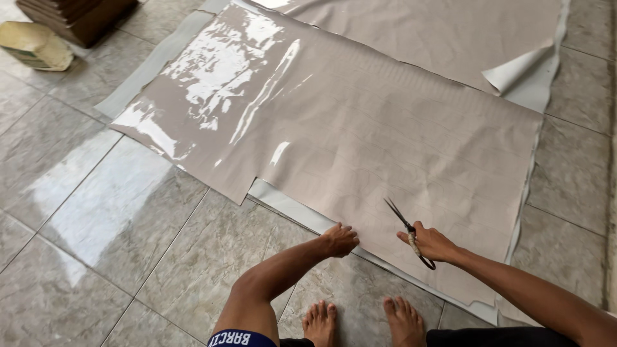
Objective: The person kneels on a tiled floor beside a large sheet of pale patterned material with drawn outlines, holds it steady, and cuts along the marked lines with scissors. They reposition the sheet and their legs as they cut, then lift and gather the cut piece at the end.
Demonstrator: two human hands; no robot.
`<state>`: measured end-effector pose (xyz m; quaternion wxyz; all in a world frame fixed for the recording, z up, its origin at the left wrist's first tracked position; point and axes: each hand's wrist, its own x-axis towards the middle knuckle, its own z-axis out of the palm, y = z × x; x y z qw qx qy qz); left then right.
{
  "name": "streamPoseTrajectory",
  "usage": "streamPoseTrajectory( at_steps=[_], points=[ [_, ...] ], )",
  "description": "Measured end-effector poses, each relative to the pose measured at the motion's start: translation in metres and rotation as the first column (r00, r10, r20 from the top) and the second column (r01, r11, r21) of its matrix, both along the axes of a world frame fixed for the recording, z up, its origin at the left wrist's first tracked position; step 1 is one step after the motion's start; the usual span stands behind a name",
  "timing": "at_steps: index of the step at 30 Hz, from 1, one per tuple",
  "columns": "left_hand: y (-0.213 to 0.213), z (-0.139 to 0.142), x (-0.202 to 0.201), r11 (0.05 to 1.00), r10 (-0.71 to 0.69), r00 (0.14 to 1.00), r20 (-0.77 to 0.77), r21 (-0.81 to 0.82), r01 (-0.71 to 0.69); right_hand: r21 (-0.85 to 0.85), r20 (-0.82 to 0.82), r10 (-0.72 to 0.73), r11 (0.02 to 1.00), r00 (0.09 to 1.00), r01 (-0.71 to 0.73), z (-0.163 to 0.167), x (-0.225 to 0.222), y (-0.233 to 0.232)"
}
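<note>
Scissors (409, 231) sit in the right hand (432, 244), blades slightly parted and pointing up and to the left over a large sheet of glossy beige material (360, 135). The fingers of that hand are curled through and around the handles, which project below the palm. The left hand (339, 240) lies palm-down with its fingers flat and close together, pressing on the near edge of the sheet just to the left of the scissors — the two hands are near each other but not touching.

The sheet lies spread flat on a tiled floor (116, 218) and carries faint ruled lines across its surface. A paler underlayer (292, 207) shows as a strip along the near and left edges. A second piece of the same material (443, 32) lies beyond it, with one corner (517, 72) curled over to show a whitish underside. Strong reflections mark the left part of the sheet.

Bare feet (363, 321) rest on the floor just below the near edge. At the upper left — well apart from the hands — stand a dark brown stack (80, 16) and a pale yellowish container (35, 45).
</note>
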<state>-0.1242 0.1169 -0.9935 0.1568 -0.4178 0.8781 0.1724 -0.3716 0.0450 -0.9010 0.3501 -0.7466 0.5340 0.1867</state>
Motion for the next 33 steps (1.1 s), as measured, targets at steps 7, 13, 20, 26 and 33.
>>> streamPoseTrajectory(
  at_steps=[7,13,20,26,33],
  points=[
    [-0.006,0.005,0.043,0.982,0.187,0.978,0.089,-0.017,-0.187,0.039,-0.019,0.196,0.980,0.980,-0.195,0.001,0.019,-0.013],
    [-0.013,0.024,0.097,0.875,0.483,0.841,0.244,-0.104,-0.473,0.052,-0.065,0.215,0.976,0.974,-0.212,0.000,0.014,-0.020],
    [-0.007,0.016,0.104,0.786,0.616,0.759,0.208,-0.110,-0.608,0.017,-0.128,0.126,0.992,0.984,-0.125,-0.012,-0.022,-0.041],
    [-0.026,-0.003,0.070,0.780,0.625,0.699,0.347,-0.244,-0.576,-0.057,-0.186,0.081,0.994,0.979,-0.093,-0.022,-0.056,-0.062],
    [-0.048,0.019,0.059,0.803,0.486,0.705,0.516,0.054,-0.593,-0.204,-0.120,0.028,0.977,0.992,-0.052,-0.022,-0.061,-0.070]
  ],
)
